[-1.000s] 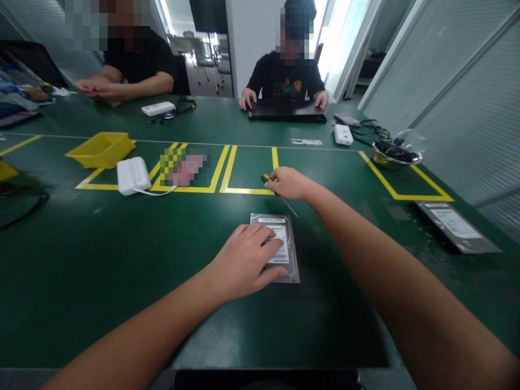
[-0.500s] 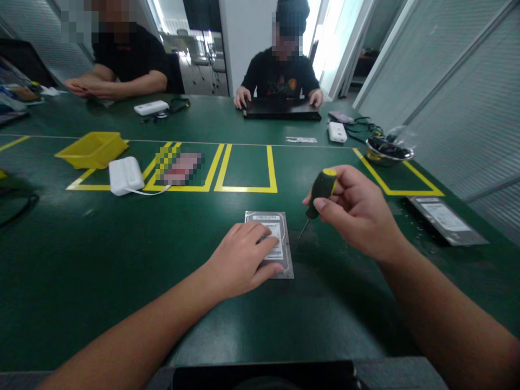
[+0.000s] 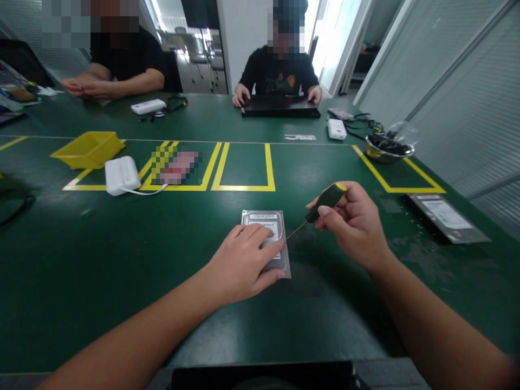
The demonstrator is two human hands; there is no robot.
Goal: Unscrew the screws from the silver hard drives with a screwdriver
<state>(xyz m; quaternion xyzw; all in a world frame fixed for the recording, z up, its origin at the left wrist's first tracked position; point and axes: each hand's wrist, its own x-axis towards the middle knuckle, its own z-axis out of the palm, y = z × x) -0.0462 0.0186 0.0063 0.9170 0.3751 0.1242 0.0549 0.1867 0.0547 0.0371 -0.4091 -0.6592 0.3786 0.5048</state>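
Hard drive: a bare silver hard drive (image 3: 266, 234) with a white label lies flat on the counter (image 3: 122, 260), just in front of the person, near the middle of the view.
Left hand: the left hand (image 3: 244, 265) rests palm down on the drive, fingers loosely spread over its label and near edge, pressing on it rather than gripping.
Right hand: the right hand (image 3: 357, 225) is curled around a screwdriver (image 3: 320, 205) with a black and yellow handle, thumb and fingers pinching the handle.
Screwdriver tip: the thin shaft slants down to the left, its tip at the drive's right edge; whether it touches a screw cannot be told.
Counter: dark green, marked with yellow taped rectangles (image 3: 244, 168).
Left of the drive: a white box (image 3: 121, 174) with a cable, and a yellow tray (image 3: 87, 149) beyond it.
Right of the drive: a grey foil bag (image 3: 449, 218), and farther off a metal bowl (image 3: 390, 146) of dark parts.
Far side: two other people sit there, one with hands at a black laptop (image 3: 280, 106).
Room: glass partitions and a bright doorway behind them.
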